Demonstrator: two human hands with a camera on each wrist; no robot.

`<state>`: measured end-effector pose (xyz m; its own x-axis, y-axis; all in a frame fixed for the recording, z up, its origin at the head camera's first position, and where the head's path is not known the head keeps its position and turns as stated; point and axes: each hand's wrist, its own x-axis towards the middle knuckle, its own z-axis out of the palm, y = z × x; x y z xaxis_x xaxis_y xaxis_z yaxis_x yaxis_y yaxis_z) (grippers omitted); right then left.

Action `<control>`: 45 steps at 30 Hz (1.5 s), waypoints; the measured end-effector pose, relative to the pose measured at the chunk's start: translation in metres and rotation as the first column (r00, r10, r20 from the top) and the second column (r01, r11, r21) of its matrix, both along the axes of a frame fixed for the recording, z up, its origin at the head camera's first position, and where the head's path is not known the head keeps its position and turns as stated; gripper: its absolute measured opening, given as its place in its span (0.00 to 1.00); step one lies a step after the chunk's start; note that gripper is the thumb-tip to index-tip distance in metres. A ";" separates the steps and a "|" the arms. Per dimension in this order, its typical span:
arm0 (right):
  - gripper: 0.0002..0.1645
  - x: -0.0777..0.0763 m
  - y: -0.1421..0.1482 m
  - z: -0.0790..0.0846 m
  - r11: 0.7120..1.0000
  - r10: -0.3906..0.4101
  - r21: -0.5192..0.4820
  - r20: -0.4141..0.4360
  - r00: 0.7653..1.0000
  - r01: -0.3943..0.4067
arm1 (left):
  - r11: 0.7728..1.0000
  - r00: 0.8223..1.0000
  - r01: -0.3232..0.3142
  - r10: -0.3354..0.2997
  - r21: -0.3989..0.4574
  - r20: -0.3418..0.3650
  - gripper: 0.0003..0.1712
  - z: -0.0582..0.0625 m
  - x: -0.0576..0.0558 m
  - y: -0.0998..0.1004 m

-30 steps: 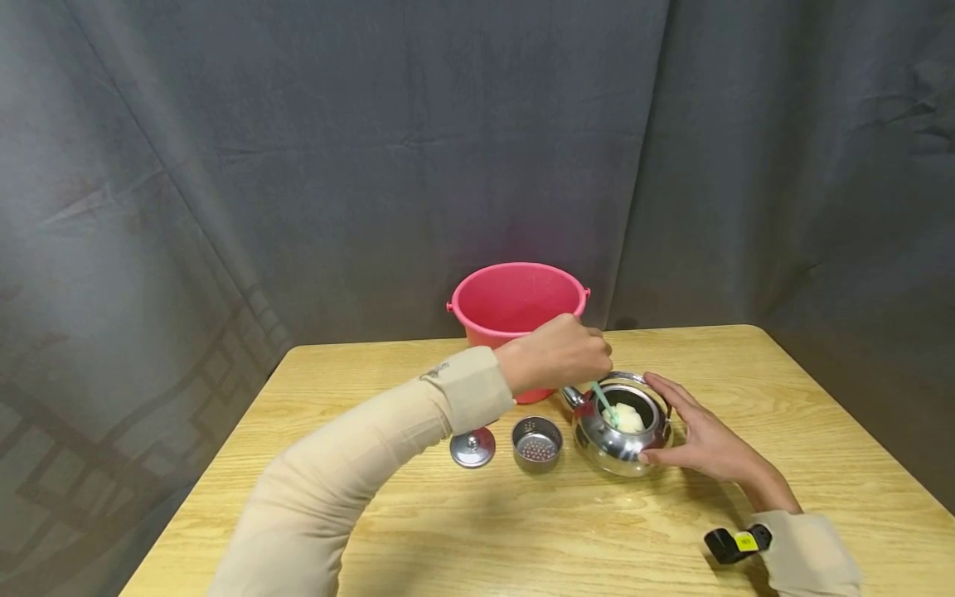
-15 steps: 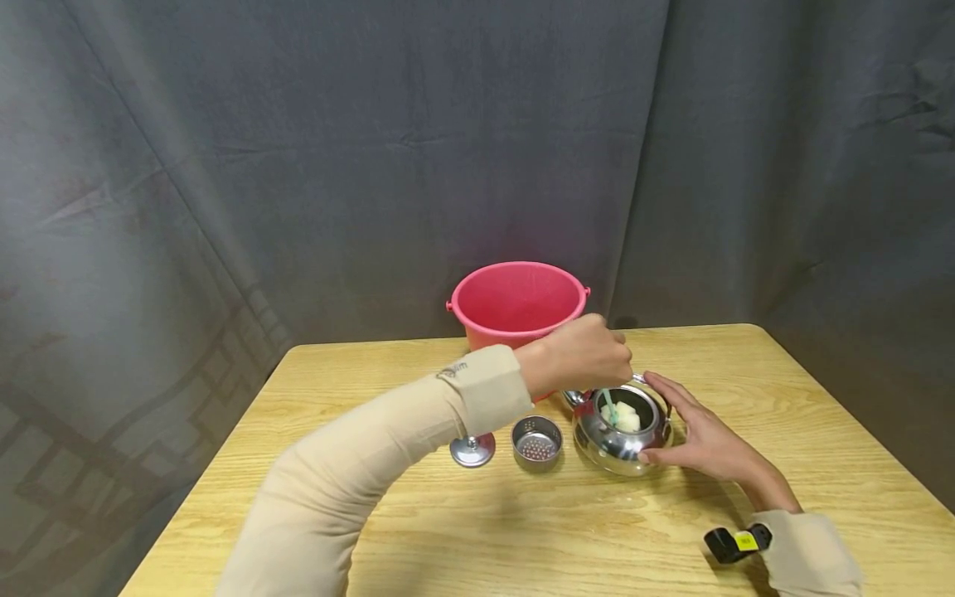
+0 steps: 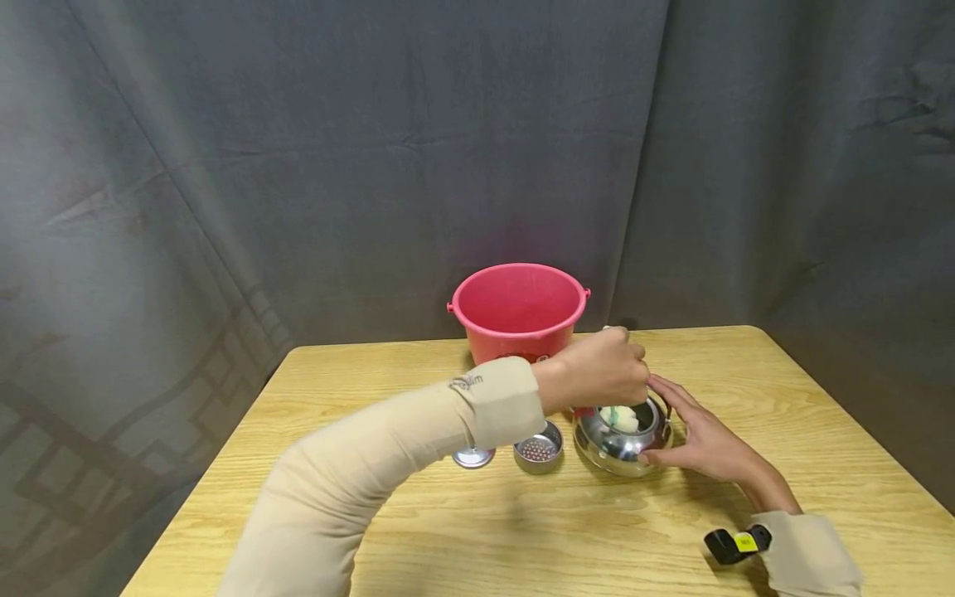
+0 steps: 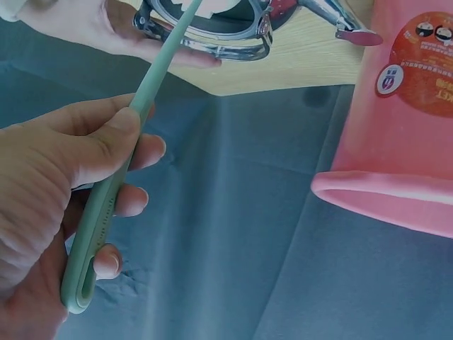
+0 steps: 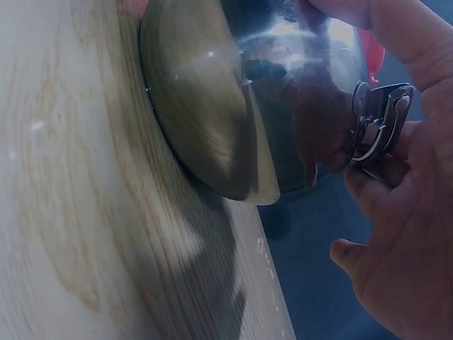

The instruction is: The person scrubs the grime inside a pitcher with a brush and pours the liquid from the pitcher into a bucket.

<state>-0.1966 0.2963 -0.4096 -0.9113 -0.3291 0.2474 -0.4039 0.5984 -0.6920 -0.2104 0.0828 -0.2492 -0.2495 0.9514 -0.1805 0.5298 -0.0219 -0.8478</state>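
Observation:
In the head view, a shiny metal teapot stands without its lid on the table. My left hand is over its mouth, knuckles up. The left wrist view shows that hand gripping the long green handle of a sponge brush, thumb along it. The brush's whitish head sits inside the teapot's opening. My right hand holds the teapot from the right, thumb on the near side, fingers behind by the bail handle. The teapot's spout is mostly hidden behind my left hand.
A round perforated strainer sits left of the teapot. Beyond it, the metal lid lies partly hidden by my left sleeve. A pink bucket stands behind, near the wooden table's back edge. Grey curtains surround the table.
My left hand has moved rightward and slightly nearer with the brush, whose head shifts within the teapot. My right hand and the teapot stay in place.

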 end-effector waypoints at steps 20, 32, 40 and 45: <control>0.64 -0.001 0.001 0.000 1.000 0.016 -0.025 -0.009 1.000 -0.016 | 0.998 0.998 -0.014 0.011 -0.062 -0.060 0.17 -0.002 0.013 0.007; 0.65 -0.003 0.002 -0.004 1.000 0.006 -0.022 -0.014 1.000 -0.007 | 0.998 0.997 -0.032 0.029 -0.051 -0.067 0.17 -0.005 0.014 0.010; 0.65 0.000 0.002 -0.001 1.000 0.009 -0.026 -0.016 1.000 -0.009 | 0.996 0.995 -0.059 0.052 -0.073 -0.088 0.18 -0.007 0.015 0.012; 0.65 0.000 0.002 -0.001 1.000 0.017 -0.021 -0.021 1.000 -0.018 | 0.994 0.993 -0.076 0.068 -0.081 -0.095 0.17 -0.008 0.014 0.012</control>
<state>-0.1962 0.2981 -0.4107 -0.9001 -0.3393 0.2732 -0.4284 0.5763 -0.6959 -0.1961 0.0946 -0.2572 -0.3362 0.9126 -0.2327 0.4522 -0.0603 -0.8899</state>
